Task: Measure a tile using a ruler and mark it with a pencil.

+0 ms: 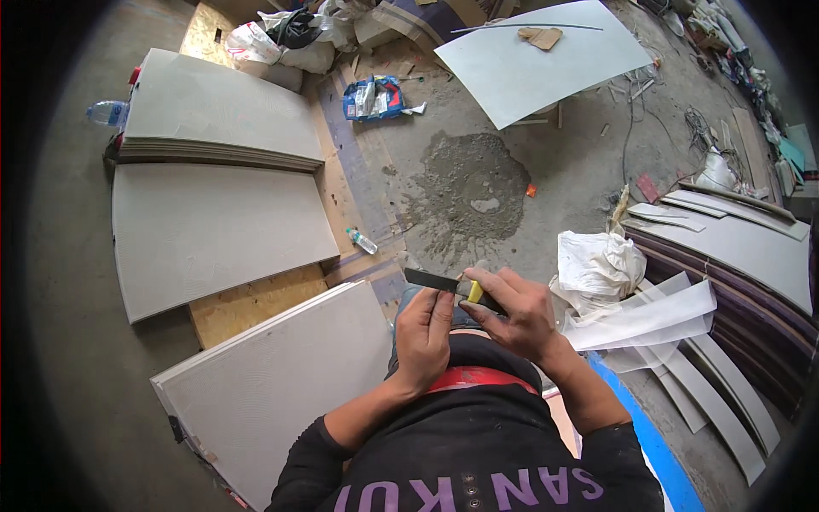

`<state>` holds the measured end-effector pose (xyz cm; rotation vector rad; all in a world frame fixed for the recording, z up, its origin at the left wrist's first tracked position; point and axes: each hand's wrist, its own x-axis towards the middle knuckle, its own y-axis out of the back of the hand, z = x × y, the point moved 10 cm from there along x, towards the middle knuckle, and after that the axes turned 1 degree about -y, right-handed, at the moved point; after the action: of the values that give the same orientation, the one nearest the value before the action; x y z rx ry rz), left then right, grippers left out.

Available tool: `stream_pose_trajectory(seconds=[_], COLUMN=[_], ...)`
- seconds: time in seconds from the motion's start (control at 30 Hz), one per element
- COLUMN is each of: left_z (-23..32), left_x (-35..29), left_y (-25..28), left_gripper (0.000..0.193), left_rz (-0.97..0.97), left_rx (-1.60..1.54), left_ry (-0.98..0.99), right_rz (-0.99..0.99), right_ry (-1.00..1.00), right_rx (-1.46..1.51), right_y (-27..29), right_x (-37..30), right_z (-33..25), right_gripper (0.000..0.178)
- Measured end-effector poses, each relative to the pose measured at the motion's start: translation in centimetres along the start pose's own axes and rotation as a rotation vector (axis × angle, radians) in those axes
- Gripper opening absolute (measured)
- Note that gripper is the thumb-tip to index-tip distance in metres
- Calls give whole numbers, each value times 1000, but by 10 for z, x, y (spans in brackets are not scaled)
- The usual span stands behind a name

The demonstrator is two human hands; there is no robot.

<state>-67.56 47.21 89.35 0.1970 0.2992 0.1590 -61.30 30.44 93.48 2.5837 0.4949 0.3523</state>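
**Dark-bladed tool [448, 284] held in front of the waist**

The person's right hand [519, 311] grasped the tool by its black-and-yellow handle, thumb and fingers curled around it. The blade pointed to the left. The left hand [424, 337] had its fingers bent inward, their tips at the blade's near edge; whether they pinched the blade or merely touched it, one could not tell. The tool was in the air, beyond the red waistband [482, 376].

To the left lay three lots of pale panels: a far stack [222, 107], a middle panel [222, 222] and a near stack [281, 384]. A small clear bottle [363, 241] lay just beside the middle panel's near right corner. Ahead, a grey mound [473, 192] spread over the floor [550, 183], an orange scrap [531, 190] at its right edge. Farther off, a large white board [546, 77] carried a brown piece [540, 37] near its far edge. A crumpled white sack [597, 269] lay right of the right hand.
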Motion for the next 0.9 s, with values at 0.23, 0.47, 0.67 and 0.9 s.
stream_pose_trajectory(seconds=[0.23,0.47,0.67,0.9], left_z=[27,-2,4,7], left_x=[-4,-5,-7,-5], left_y=[-1,2,5,12], left_gripper=[28,23,21,22], left_rz=[-19,-10,22,17], left_rx=[-15,25,41,127], left_ry=[-125,42,-11,-8], right_rz=[158,-5,3,28], right_ry=[-150,-18,20,-7], right_rx=[69,3,21,30], right_y=[29,-1,-6,-12], right_x=[-1,-1,-2,1], right_z=[40,-5,-8,6], right_gripper=[43,48,49,44])
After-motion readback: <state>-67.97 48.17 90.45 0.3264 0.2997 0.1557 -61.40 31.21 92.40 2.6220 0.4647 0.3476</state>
